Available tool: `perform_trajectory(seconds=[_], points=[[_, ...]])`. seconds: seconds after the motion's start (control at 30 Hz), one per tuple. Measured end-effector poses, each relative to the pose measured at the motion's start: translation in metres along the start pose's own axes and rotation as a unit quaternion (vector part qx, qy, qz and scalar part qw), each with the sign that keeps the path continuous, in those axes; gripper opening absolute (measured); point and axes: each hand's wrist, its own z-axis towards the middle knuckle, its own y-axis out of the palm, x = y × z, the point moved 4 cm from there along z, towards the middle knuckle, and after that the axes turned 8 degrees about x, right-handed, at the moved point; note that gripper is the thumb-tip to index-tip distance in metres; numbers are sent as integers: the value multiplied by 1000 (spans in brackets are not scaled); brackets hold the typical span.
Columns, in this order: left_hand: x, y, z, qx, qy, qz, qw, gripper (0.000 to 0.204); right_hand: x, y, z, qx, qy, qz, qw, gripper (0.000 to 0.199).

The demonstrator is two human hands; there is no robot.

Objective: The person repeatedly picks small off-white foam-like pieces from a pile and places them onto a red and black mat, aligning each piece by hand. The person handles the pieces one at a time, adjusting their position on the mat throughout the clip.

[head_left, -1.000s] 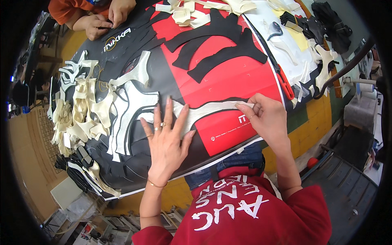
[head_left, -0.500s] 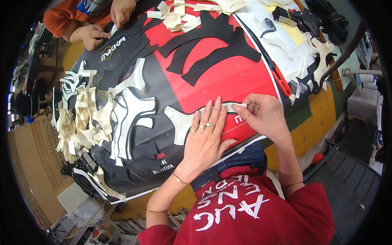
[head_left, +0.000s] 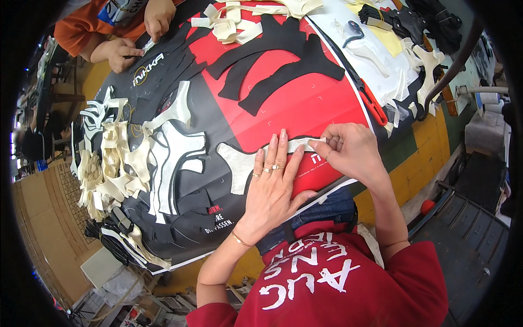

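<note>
A white cut fabric piece with a dark edge [head_left: 233,163] lies along the near side of the table, across red and black printed sheeting. My left hand [head_left: 267,199] rests flat on its middle, fingers stretched and slightly apart, thumb out to the side. At the piece's right end, my right hand [head_left: 353,152] pinches the narrow tip between thumb and bent fingers. The part under my left palm is hidden. Beyond my hands lie several black cut fabric pieces [head_left: 291,76]. White dark-edged pieces [head_left: 180,147] overlap to the left.
Cream fabric pieces [head_left: 114,163] are heaped at the left edge. A red-handled cutter [head_left: 373,103] and small dark-handled snips [head_left: 354,34] lie at the right. Across the table, another person's hands [head_left: 122,54] work by black strips. Bundled black pieces [head_left: 376,19] sit far right.
My left index finger has spread away from the finger beside it. My right hand keeps its pinch on the tip. The view has shifted slightly.
</note>
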Motion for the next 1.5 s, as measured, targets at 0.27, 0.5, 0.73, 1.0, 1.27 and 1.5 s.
perform_trajectory(seconds=[0.27,0.5,0.73,1.0,1.27,1.5], points=[[8,6,4,27,-44,2,999,89,-3,2,-11,83,-47,-50,994,24],[14,15,4,48,-65,30,996,88,4,-3,-42,262,-147,-131,945,42],[15,12,8,41,-59,50,996,92,14,36,-52,93,-255,-196,942,62],[5,-7,4,69,-63,-51,994,93,17,39,-52,77,-257,-225,937,68],[-28,-18,-16,206,-146,49,966,58,25,26,-57,119,-268,-181,939,50],[-15,-6,-29,264,-121,47,956,20,0,11,-51,165,-297,-102,935,37]])
